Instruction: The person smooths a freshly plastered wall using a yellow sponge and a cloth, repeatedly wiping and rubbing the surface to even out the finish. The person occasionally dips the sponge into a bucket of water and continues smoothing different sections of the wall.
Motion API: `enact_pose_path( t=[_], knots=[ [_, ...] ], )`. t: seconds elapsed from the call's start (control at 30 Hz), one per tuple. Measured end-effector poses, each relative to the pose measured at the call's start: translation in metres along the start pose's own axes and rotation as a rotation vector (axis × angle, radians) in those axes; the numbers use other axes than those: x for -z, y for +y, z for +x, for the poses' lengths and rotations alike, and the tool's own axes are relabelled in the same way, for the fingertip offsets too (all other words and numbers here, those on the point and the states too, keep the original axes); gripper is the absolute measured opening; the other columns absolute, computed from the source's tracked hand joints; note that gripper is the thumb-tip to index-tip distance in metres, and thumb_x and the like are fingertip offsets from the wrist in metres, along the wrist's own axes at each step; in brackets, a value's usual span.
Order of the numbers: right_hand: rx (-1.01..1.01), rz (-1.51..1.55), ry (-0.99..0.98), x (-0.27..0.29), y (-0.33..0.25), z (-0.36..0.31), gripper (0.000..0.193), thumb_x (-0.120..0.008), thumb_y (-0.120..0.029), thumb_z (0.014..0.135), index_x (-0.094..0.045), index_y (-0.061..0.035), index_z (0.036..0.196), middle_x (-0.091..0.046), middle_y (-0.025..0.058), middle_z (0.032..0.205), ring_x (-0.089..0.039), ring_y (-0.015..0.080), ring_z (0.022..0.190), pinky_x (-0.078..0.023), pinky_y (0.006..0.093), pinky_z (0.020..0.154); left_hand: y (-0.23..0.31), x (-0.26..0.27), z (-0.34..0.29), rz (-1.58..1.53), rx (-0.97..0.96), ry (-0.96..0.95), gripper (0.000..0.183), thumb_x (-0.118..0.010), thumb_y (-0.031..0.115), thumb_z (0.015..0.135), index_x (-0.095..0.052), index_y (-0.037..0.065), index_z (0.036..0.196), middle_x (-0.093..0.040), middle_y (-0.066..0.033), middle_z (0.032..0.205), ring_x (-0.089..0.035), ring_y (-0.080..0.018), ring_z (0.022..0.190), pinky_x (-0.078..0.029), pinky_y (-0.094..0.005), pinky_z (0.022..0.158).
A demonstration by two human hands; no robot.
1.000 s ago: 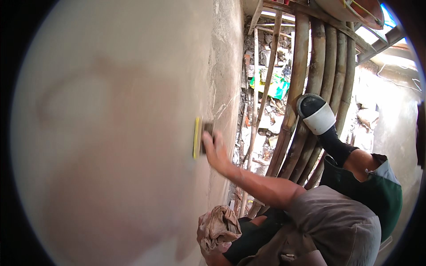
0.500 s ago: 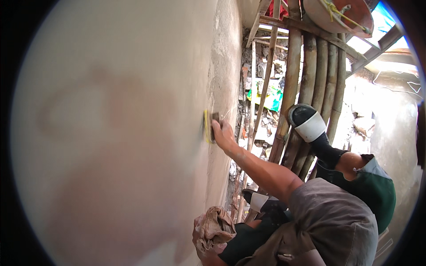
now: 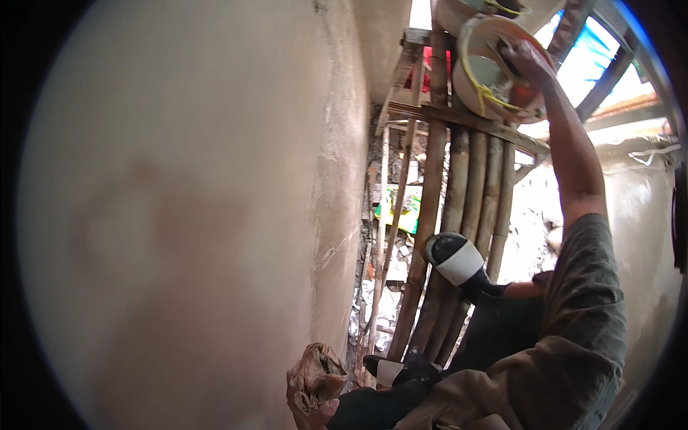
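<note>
My right hand reaches into a pale bucket at the upper right. Its fingers are closed on a hand float, partly hidden by the hand and tilted inside the rim. Yellow rope is tied at the bucket's rim, and greyish water appears to lie inside. Down at the lower edge, my left hand grips a crumpled brown cloth or bag, close to the plastered wall.
Bamboo poles form the platform under my sandalled feet. A wooden crosspiece spans them below the bucket. Another bucket stands behind. Rubble and a green-yellow sack show through the gap beside the wall.
My right hand has left the wall and moved up and right into the bucket with the float. The view has shifted, showing more of the buckets. My left hand still grips the brown bundle.
</note>
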State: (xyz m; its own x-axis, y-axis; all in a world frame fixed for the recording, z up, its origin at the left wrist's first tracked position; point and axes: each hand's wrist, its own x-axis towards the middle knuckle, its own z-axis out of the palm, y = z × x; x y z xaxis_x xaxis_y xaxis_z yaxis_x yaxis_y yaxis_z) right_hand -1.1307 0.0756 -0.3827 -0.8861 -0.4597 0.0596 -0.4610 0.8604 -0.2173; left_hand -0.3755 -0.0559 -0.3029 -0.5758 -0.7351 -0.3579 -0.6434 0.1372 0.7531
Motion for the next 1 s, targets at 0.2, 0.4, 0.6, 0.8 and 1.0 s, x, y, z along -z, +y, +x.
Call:
enact_pose_path(
  t=[0.2,0.4,0.6,0.8,1.0],
  knots=[
    [0.018,-0.506,-0.395,-0.066,-0.025,0.010,0.038,-0.055,-0.035,0.086,-0.065,-0.0059,0.109,-0.066,0.0189,0.108,-0.063,0.0308,0.104,-0.048,0.0402,0.089,0.029,-0.022,0.032,-0.057,-0.017,0.045,0.071,-0.076,0.026,0.064,-0.050,-0.006,0.122,-0.056,-0.0180,0.110,-0.060,-0.0346,0.098,-0.051,-0.0408,0.084],
    [0.074,0.874,-0.327,-0.020,-0.007,-0.017,0.040,-0.058,-0.024,0.087,-0.058,-0.0029,0.120,-0.066,0.0099,0.106,-0.064,0.0201,0.095,-0.050,0.0324,0.083,0.031,-0.018,0.022,-0.100,0.027,0.007,0.082,-0.075,0.033,0.065,-0.041,-0.005,0.130,-0.056,-0.0204,0.117,-0.057,-0.0290,0.109,-0.046,-0.0406,0.095],
    [0.098,1.031,-0.202,0.035,-0.121,-0.075,0.044,-0.058,-0.029,0.090,-0.053,-0.0025,0.125,-0.061,0.0129,0.115,-0.059,0.0226,0.105,-0.049,0.0377,0.088,0.022,-0.002,0.003,0.185,-0.078,0.002,0.075,-0.064,0.051,0.073,-0.050,0.003,0.129,-0.055,-0.0222,0.123,-0.056,-0.0371,0.113,-0.044,-0.0463,0.097],
    [0.170,1.231,-0.288,-0.111,-0.269,-0.130,0.050,-0.059,-0.031,0.092,-0.049,0.0013,0.128,-0.059,0.0157,0.121,-0.057,0.0235,0.111,-0.048,0.0393,0.092,0.013,-0.003,0.006,0.260,-0.368,0.102,0.088,-0.072,0.056,0.068,-0.046,-0.005,0.126,-0.059,-0.0211,0.103,-0.060,-0.0355,0.091,-0.052,-0.0427,0.077],
    [-0.010,1.552,-0.225,-0.230,-0.334,-0.233,0.044,-0.060,-0.035,0.091,-0.058,-0.0038,0.122,-0.067,0.0110,0.100,-0.064,0.0172,0.085,-0.053,0.0317,0.074,-0.013,0.011,-0.038,0.079,-0.076,0.082,0.074,-0.068,0.048,0.073,-0.045,-0.003,0.121,-0.055,-0.0182,0.098,-0.057,-0.0322,0.084,-0.050,-0.0394,0.073]
  ],
)
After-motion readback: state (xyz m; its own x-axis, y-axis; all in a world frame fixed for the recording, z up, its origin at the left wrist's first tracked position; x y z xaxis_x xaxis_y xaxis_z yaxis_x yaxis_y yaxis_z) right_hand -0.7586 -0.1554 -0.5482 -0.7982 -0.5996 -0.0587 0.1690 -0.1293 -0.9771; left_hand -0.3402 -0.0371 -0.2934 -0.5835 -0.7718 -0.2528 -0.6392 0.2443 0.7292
